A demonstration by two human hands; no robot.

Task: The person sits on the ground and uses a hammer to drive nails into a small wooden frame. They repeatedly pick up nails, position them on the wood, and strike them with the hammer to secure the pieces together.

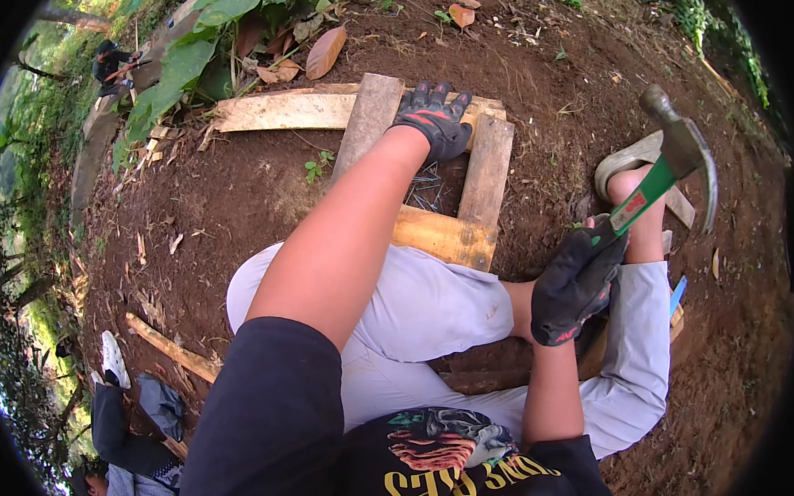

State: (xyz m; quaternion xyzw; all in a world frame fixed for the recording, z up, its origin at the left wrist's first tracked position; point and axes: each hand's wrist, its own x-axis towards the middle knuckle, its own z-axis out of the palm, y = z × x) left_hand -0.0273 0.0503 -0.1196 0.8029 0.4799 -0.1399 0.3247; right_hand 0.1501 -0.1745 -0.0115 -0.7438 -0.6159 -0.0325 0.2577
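A small square frame of wooden boards [487, 175] lies on the ground in front of my knee. My left hand [436, 120], in a black and red glove, rests on the frame's far board with its fingers spread. Several loose nails [424, 192] lie on the soil inside the frame, partly covered by that hand. In its black glove, my right hand [576, 280] is wrapped round the green handle of a claw hammer [647, 193]. The hammer is raised over my right foot, apart from the frame, its metal head pointing away from me.
A long pale plank [280, 112] extends left from the frame toward large green leaves [181, 71]. A wooden stick [173, 348] lies on the brown soil at left. One person [114, 65] is at the far left, another [136, 463] at the lower left. My sandal [628, 160] is at right.
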